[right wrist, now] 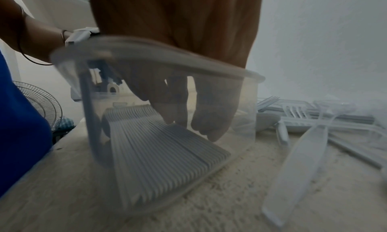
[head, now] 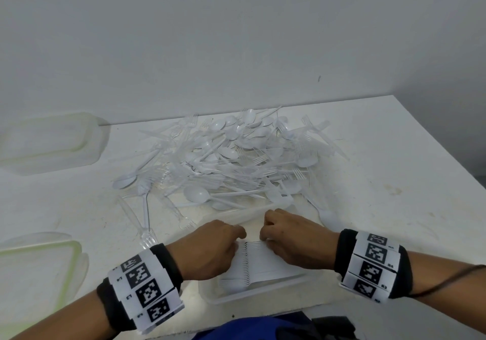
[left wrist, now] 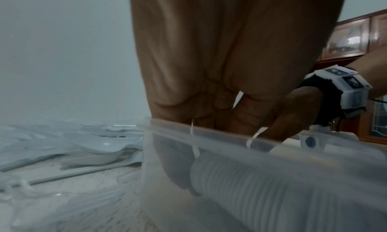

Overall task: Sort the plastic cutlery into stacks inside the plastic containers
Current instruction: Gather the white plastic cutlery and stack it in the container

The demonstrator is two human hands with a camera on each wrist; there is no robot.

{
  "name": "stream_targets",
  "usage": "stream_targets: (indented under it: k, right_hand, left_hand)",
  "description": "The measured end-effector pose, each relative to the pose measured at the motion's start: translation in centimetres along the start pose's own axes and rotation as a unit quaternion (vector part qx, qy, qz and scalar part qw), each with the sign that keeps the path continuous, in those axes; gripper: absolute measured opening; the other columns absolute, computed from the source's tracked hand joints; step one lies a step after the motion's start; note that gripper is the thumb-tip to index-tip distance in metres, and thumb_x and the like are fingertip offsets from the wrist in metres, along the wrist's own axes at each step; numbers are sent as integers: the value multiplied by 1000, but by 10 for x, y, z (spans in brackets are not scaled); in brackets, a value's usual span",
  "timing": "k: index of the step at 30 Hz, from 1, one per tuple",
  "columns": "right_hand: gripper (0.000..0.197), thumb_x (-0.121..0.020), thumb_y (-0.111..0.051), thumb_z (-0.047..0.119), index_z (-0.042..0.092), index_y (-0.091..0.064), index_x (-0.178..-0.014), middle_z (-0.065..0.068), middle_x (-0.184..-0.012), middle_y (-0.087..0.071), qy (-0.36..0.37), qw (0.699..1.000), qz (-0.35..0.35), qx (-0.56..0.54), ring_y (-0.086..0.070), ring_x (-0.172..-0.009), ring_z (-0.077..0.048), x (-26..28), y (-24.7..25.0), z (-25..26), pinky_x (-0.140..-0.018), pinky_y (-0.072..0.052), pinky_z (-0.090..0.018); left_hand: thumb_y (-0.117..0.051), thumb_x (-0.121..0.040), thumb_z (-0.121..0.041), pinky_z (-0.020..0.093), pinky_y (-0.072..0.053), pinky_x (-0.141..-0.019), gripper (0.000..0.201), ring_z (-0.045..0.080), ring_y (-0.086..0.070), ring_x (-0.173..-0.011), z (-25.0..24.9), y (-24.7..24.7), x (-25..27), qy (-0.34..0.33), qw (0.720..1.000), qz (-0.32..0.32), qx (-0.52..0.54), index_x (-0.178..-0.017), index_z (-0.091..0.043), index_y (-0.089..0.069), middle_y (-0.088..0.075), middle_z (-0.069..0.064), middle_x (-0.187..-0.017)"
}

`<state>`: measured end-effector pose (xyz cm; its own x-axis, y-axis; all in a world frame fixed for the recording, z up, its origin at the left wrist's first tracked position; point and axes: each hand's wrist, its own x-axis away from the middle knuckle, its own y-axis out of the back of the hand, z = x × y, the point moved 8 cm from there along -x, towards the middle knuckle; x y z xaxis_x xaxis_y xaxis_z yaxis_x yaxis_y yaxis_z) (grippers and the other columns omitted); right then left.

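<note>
Both wrists w/ marker bands sit closest to the head cam; just beyond them the left hand [head: 219, 245] and right hand [head: 286, 237] reach down into a clear plastic container [head: 210, 291] at the near edge of the counter [head: 381, 182]. Inside lies a nested stack of white spoons [head: 263, 263], resting on its side, bowls toward the left hand. Left fingers [left wrist: 178, 169] look curled against the bowl end; right fingers [right wrist: 211, 124] curl down onto the handle end. So both hands seem to grip the stack from opposite ends, squaring it up, prob.

Loose cutlery pile [head: 231, 155] (spoons, forks, clear pieces) lies beyond the container, touching its far rim. Two more containers at the left: one far [head: 50, 142], one near [head: 39, 268].

To do this well: press both ends inward evenly, keep the handles parallel, seat the stack flat vs. one wall so there's room for another row. Don't squeeze hard, since thin plastic may fan out or pop loose.
</note>
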<state>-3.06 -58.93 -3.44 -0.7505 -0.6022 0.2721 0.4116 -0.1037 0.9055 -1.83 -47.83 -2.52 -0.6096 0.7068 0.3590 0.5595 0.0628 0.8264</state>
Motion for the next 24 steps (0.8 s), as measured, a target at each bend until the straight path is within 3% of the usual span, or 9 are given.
stream_targets:
  k: [5,11,15,19,24]
  right_hand:
    - [22,-96,-43,13,12,-58,-113,-6,-104,-57,6,1000,-12,-11,-51,-92,-23,0,2,0,-80,-47,-39]
    - [18,-97,-43,11,12,-61,-100,-5,-96,-57,5,999,-34,12,-49,-84,-20,-1,0,0,-73,-48,-38]
    - [19,-94,-44,14,10,-63,-97,-6,-89,-59,16,999,-33,10,-53,-77,-22,2,0,4,-69,-49,-40]
    - [21,-94,-43,17,11,-63,-97,-6,-88,-58,19,999,-32,19,-53,-74,-23,3,-4,9,-65,-49,-41]
    - [22,-96,-42,20,13,-62,-101,-4,-90,-58,10,999,-43,18,-53,-76,-21,3,-5,14,-68,-50,-39]
  left_hand:
    - [-40,-94,-11,28,-44,-93,41,17,-57,-108,1,1,-2,-18,1000,9,3,-131,-20,-58,-62,2,-118]
    - [-42,-95,-15,31,-46,-95,40,14,-59,-108,4,1,-1,-12,1000,-1,19,-132,-25,-54,-64,0,-121]
    - [-43,-94,-14,28,-45,-95,41,12,-59,-108,4,1,1,-19,1000,-2,18,-130,-27,-56,-65,-2,-120]
    - [-44,-94,-14,27,-48,-87,35,13,-63,-95,6,3,4,-16,1000,-3,9,-123,-23,-60,-70,0,-104]
    - [-43,-93,-12,26,-48,-85,34,14,-63,-95,6,5,10,-30,1000,-5,-6,-119,-22,-62,-70,-1,-106]
